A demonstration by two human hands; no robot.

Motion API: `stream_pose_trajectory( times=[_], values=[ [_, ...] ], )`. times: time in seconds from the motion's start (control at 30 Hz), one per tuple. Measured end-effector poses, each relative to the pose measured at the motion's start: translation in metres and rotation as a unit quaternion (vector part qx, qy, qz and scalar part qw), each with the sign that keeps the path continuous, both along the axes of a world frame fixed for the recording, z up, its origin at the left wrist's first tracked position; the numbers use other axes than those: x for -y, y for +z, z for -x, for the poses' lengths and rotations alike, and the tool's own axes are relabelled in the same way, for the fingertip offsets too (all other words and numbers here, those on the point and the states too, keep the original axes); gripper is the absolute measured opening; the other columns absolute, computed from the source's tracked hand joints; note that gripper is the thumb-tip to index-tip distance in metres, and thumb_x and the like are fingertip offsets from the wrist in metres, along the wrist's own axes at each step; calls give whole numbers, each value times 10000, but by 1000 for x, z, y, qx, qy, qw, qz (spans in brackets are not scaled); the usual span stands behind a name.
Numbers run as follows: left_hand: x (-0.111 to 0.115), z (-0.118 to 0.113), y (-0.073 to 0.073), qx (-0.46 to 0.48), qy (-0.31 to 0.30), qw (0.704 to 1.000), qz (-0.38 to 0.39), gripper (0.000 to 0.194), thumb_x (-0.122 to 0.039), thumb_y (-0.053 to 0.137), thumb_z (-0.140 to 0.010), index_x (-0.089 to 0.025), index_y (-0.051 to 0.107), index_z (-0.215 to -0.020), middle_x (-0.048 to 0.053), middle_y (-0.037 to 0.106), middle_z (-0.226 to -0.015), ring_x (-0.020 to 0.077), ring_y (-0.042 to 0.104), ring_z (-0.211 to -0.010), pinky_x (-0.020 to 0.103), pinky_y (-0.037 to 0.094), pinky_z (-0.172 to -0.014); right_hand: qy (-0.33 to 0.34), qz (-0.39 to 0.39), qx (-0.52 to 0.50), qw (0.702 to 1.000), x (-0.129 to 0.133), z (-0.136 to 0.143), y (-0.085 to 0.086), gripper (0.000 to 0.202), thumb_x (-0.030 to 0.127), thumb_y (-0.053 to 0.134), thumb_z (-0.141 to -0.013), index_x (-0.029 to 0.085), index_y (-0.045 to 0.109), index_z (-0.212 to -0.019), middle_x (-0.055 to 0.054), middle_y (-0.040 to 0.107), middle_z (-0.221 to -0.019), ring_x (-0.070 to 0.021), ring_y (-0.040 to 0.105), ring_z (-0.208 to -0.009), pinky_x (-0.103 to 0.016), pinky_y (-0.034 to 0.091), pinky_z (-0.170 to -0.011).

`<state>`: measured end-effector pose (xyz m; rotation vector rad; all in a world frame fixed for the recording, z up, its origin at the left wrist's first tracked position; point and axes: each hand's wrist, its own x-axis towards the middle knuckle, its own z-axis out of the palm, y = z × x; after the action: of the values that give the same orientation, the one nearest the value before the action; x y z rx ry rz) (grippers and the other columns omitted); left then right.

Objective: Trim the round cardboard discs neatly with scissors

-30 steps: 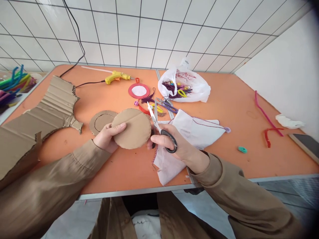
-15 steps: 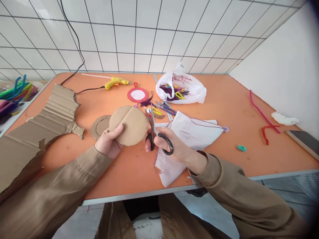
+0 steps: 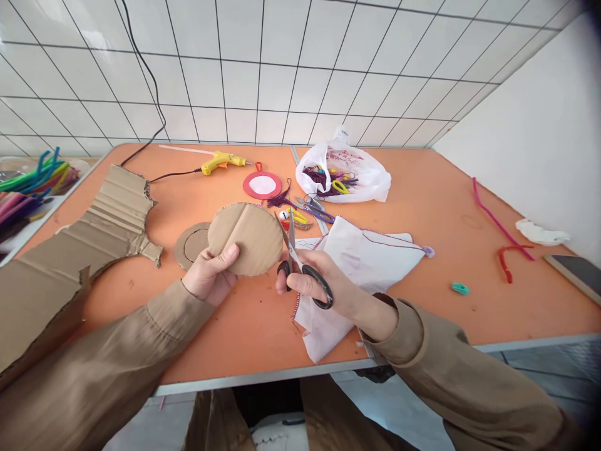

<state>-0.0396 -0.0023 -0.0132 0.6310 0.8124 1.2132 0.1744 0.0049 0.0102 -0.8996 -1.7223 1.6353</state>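
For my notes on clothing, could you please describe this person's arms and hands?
The left sleeve and right sleeve are long, loose and brown, with a wide right cuff. The left hand and right hand are bare.

Loose brown sleeves (image 3: 117, 351) start behind each grip (image 3: 213, 272), the left cuff (image 3: 176, 316) seamed; lower, a brown jacket (image 3: 323, 413) hangs open over black-and-white clothing (image 3: 270, 396).

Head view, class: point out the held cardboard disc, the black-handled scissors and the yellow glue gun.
Cardboard disc (image 3: 253, 239): head view, its flat face.
Black-handled scissors (image 3: 292, 250): head view, the pivot.
Yellow glue gun (image 3: 224, 161): head view, the body.
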Motion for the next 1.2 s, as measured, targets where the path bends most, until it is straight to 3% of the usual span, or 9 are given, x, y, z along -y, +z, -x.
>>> stream_pose_trajectory(
  times=[0.17, 0.3, 0.4, 0.57, 0.77, 0.87, 0.97, 1.07, 1.2],
  values=[
    [3, -1, 4, -20, -20, 1000, 6, 276, -261, 857, -692, -156, 791, -940, 128, 798, -1010, 359, 686, -1118, 484, 537, -1000, -36, -34, -19, 999, 0, 1, 5, 437, 612, 702, -783, 196, 576, -741, -21, 605, -698, -177, 584, -700, -327, 465, -685],
    [4, -2, 4, -27, -24, 999, 3, 344, -229, 878, -653, -177, 788, -980, 110, 798, -1026, 355, 680, -1129, 503, 523, -1001, -60, -43, -46, 996, 1, 1, 7, 399, 583, 695, -791, 226, 528, -724, -17, 595, -741, -179, 569, -699, -333, 480, -676],
    [5, -2, 3, -62, -66, 996, -2, 379, -266, 887, -637, -163, 788, -988, 122, 796, -1028, 370, 693, -1089, 520, 520, -985, -87, -58, -31, 994, 1, 1, 7, 357, 526, 706, -784, 241, 507, -701, 1, 535, -716, -162, 500, -657, -319, 457, -626],
    [6, -1, 5, -104, -107, 989, -19, 375, -314, 886, -639, -174, 797, -975, 114, 796, -1033, 349, 713, -1033, 461, 552, -921, -122, -77, -25, 989, 1, 2, 3, 311, 408, 697, -770, 233, 464, -662, 42, 393, -636, -117, 351, -577, -280, 372, -537],
    [7, -1, 6, -104, -115, 988, -5, 383, -419, 884, -636, -180, 811, -926, 112, 805, -933, 334, 739, -930, 429, 579, -825, -131, -106, -10, 986, 2, 1, -2, 212, 325, 665, -784, 222, 502, -695, 42, 411, -634, -116, 357, -570, -270, 356, -519],
    [5, -1, 6, -105, -83, 991, 12, 310, -379, 887, -640, -169, 817, -856, 109, 805, -874, 334, 743, -902, 453, 578, -844, -121, -107, 2, 987, 3, -2, 1, 221, 426, 699, -792, 239, 582, -811, 20, 481, -677, -153, 441, -622, -298, 415, -567],
    [2, 2, 7, -98, -38, 994, 8, 267, -340, 883, -636, -170, 817, -830, 113, 806, -905, 362, 727, -968, 487, 560, -899, -79, -103, 5, 991, 3, -7, 5, 451, 652, 674, -780, 242, 635, -964, -6, 538, -723, -193, 509, -682, -344, 453, -641],
    [-1, 7, 10, -100, -17, 995, 1, 265, -336, 885, -616, -182, 818, -821, 108, 808, -915, 384, 706, -1027, 490, 551, -920, -63, -127, 12, 990, 1, -13, 7, 619, 749, 615, -780, 202, 667, -1066, -50, 613, -814, -235, 592, -797, -392, 465, -763],
    [-2, 13, 13, -108, -2, 994, 2, 224, -344, 881, -620, -185, 797, -753, 94, 806, -905, 386, 699, -1038, 471, 561, -902, -69, -143, 31, 987, -1, -17, 7, 579, 731, 644, -775, 179, 699, -941, -85, 665, -848, -267, 630, -891, -400, 455, -798]
  ],
)
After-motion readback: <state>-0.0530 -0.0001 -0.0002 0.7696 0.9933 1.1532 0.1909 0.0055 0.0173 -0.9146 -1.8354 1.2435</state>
